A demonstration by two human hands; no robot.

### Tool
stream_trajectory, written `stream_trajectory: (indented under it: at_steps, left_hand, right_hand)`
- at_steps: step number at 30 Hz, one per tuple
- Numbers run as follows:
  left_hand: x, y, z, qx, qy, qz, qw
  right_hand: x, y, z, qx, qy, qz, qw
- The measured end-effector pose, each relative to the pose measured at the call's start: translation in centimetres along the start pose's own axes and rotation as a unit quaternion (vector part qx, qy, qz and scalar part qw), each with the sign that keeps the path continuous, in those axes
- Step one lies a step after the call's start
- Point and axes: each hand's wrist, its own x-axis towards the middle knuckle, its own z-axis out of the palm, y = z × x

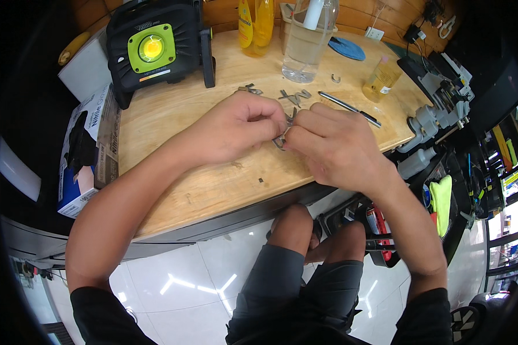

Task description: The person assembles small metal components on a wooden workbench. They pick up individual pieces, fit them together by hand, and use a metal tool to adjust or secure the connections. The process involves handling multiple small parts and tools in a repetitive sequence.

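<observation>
My left hand and my right hand meet above the wooden table, both closed. Their fingertips pinch a small bent metal piece between them. Most of it is hidden by the fingers, so its exact kind cannot be made out. Just beyond the hands lie several similar small grey metal pieces, with more of them past my left knuckles. A silver and black pen rests slantwise beyond my right hand.
A work light stands at the back left, above a glove box. Behind the hands are a yellow liquid bottle, a clear bottle, a blue cloth and an amber container. A grey vise sits at the right edge.
</observation>
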Motion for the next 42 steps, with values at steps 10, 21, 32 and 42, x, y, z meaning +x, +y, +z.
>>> stream_trajectory:
  at_steps: [10,21,32,42]
  left_hand:
    - [0.2,-0.1,-0.1,-0.067,-0.011,-0.026,0.997]
    - [0.5,-0.4,0.3,-0.01,0.012,0.012,1.0]
    - [0.2,0.6,0.8,0.011,0.077,-0.011,0.997]
    - [0.6,-0.1,1.0,0.093,0.107,0.072,0.987]
  right_hand:
    - [1.7,1.0,-0.7,-0.008,-0.063,-0.083,0.995]
    - [0.6,0.9,-1.3,0.21,0.079,0.241,0.944]
    - [0.5,-1.5,-2.3,0.342,0.076,0.388,0.853]
    - [0.8,-2.0,-1.1,0.47,-0.014,0.442,0.764]
